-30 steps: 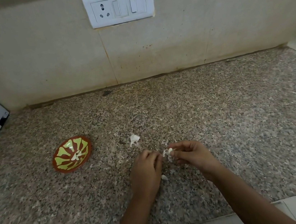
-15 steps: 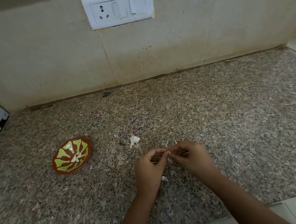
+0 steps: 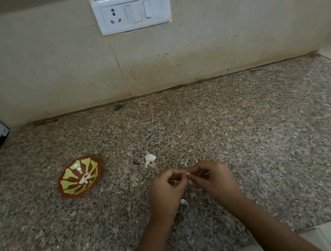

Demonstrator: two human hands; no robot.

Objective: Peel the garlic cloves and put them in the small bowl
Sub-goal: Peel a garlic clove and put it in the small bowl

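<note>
Hands: our left hand (image 3: 164, 190) and right hand (image 3: 214, 179) meet, both pinching a garlic clove (image 3: 188, 173) right of the small bowl (image 3: 100, 165).
Risk: we judge a hard squeeze could shoot it away.

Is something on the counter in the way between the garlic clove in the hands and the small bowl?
Nothing visible does. The garlic clove, pinched between left hand and right hand, has bare counter toward the small bowl; a white garlic scrap lies flat just beyond that line.

Granite counter (image 3: 246, 135): small bowl (image 3: 69, 184) left, garlic bits (image 3: 149, 159) nr centre.
</note>
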